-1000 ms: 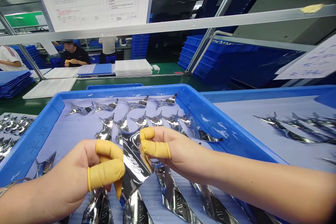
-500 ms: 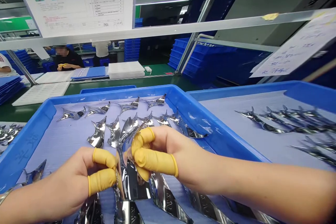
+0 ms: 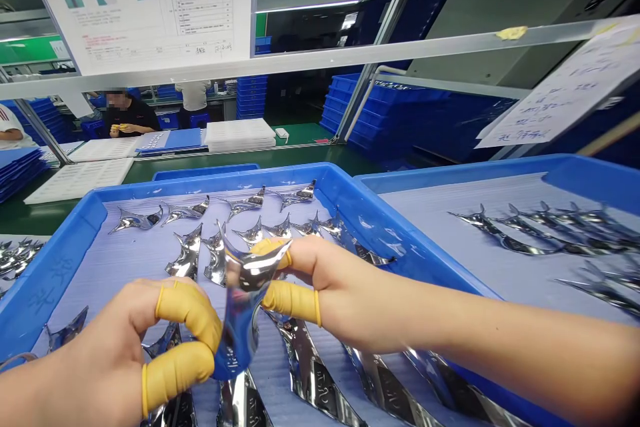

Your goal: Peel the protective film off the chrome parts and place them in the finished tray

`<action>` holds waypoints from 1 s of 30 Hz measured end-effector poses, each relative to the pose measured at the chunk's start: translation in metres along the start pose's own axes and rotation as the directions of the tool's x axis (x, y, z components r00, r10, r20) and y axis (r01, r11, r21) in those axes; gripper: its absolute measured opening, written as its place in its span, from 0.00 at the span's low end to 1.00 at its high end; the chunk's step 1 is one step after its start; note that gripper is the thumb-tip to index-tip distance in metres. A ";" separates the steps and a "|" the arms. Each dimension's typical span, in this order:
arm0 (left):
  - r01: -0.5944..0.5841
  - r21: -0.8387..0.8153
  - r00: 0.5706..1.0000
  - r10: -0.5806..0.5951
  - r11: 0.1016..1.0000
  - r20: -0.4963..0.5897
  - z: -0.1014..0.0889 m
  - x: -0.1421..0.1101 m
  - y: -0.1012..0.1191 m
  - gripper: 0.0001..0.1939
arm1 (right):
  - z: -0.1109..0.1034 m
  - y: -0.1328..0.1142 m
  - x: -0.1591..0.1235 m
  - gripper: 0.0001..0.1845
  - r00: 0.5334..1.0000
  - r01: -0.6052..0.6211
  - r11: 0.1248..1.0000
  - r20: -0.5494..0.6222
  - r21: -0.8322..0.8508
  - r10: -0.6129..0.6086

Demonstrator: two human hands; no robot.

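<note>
Between my hands I hold a curved, mirror-bright metallic foil piece, pinched at its edges and bent into a shallow curl. My left hand grips its lower left side, and my right hand holds its upper right side. Yellow rubber finger cots cover the thumb and finger of each hand. Below my hands lies a blue plastic tray lined with a pale ribbed sheet. Rows of similar shiny pieces lie on it, and longer ones sit under my right wrist.
To the right, a second blue tray holds more shiny pieces. A white document hangs from an overhead rail. Beyond the green bench are white trays, stacked blue crates and a seated co-worker.
The foil piece has turned and curled, its top now bending over my right fingertips. My left hand has shifted slightly left and my right hand has eased back, still holding the piece.
</note>
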State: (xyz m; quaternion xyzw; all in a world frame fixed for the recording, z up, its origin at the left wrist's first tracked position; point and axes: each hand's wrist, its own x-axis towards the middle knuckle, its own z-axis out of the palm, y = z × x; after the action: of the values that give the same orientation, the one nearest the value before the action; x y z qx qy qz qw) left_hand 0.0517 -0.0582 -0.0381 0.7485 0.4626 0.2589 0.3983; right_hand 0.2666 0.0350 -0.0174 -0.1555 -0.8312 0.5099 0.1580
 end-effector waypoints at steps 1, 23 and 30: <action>-0.092 0.051 0.996 0.092 0.994 -0.006 0.001 0.000 0.002 0.02 | 0.000 0.000 0.001 0.06 1.000 0.011 0.999 0.009 -0.032 -0.011; 0.119 -0.452 0.990 -0.138 0.884 -0.008 -0.009 -0.005 0.011 0.09 | 0.010 0.008 0.000 0.11 1.000 0.010 0.957 -0.001 -0.290 -0.010; 0.505 0.215 0.841 -0.422 0.836 -0.338 -0.058 0.009 -0.001 0.09 | -0.009 0.000 -0.004 0.09 0.976 -0.043 0.799 -0.195 -0.599 -0.094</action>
State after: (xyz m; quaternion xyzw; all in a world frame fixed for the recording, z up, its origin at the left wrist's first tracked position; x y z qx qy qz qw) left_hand 0.0111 -0.0293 -0.0066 0.6196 0.7159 0.1838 0.2642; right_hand 0.2736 0.0405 -0.0138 -0.2405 -0.9296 0.1985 0.1966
